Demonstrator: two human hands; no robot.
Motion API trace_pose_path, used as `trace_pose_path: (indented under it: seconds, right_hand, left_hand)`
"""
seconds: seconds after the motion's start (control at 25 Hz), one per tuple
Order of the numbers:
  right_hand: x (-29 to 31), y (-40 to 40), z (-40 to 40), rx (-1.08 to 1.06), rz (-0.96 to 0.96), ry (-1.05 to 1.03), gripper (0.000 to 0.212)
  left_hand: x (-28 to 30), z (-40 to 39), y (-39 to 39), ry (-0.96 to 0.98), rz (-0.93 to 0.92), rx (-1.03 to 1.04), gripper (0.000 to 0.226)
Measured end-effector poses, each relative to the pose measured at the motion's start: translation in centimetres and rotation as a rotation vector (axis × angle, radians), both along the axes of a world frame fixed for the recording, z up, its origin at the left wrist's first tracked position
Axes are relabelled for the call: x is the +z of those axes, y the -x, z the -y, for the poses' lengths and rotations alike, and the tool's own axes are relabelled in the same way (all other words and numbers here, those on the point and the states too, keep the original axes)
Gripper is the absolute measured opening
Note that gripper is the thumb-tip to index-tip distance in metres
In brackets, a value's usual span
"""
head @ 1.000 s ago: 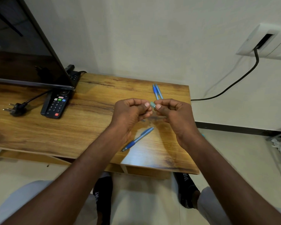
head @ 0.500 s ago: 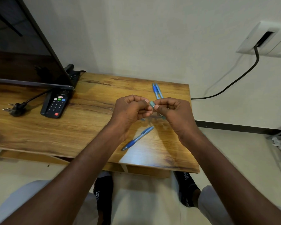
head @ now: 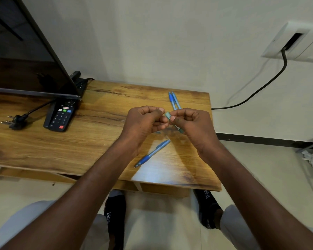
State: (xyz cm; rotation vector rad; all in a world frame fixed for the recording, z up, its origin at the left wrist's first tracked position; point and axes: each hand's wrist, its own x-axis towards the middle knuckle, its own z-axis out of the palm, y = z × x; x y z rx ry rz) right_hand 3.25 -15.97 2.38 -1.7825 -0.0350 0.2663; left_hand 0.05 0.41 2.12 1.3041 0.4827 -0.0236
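- The teal pen (head: 168,115) is held in the air over the right part of the wooden table (head: 98,141), between the two hands. Its pale end piece shows in the gap between the thumbs, and its barrel slants down under the right palm.
- The right hand (head: 192,123) is curled round the barrel, with thumb and forefinger pinching just below the end piece.
- The left hand (head: 145,121) is also curled, its thumb and forefinger tips closed on the pen's end from the other side.
- The step in hand looks like working the end piece on or off the barrel, though which of the two cannot be told. The parts sit together, so this pen seems mid-step rather than finished.
- A blue pen (head: 152,153) lies whole on the table just nearer than the hands, and a pair of blue pens (head: 173,101) lies side by side beyond them, near the far edge. Whether these are done or waiting is not shown.
- Well to the left are a remote control (head: 61,114), a loose power plug (head: 14,120) and a television (head: 25,60).
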Motion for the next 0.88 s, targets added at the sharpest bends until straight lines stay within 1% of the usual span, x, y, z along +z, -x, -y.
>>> trace_pose_path:
  seconds: [0.16,0.36,0.48,0.6,0.88]
  right_hand:
    - [0.0,-0.3,0.1,-0.021,0.077,0.073,0.011]
    - [0.5,-0.2,0.1,0.003,0.326,0.318,0.012]
    - [0.7,-0.1,0.1,-0.008,0.355,0.325,0.012]
    - [0.8,0.0,0.0,-0.025,0.354,0.316,0.012]
    - [0.8,0.2,-0.2,-0.035,0.393,0.33,0.012]
  left_hand:
    - [-0.2,0.3,0.1,0.152,-0.061,-0.027,0.016]
    - [-0.6,0.9,0.1,0.388,-0.117,-0.013,0.02]
    - [-0.7,1.1,0.2,0.489,-0.129,0.0,0.021]
    - [-0.6,1.2,0.2,0.541,-0.146,0.009,0.02]
    - [-0.2,1.3,0.4,0.584,-0.153,0.013,0.021]
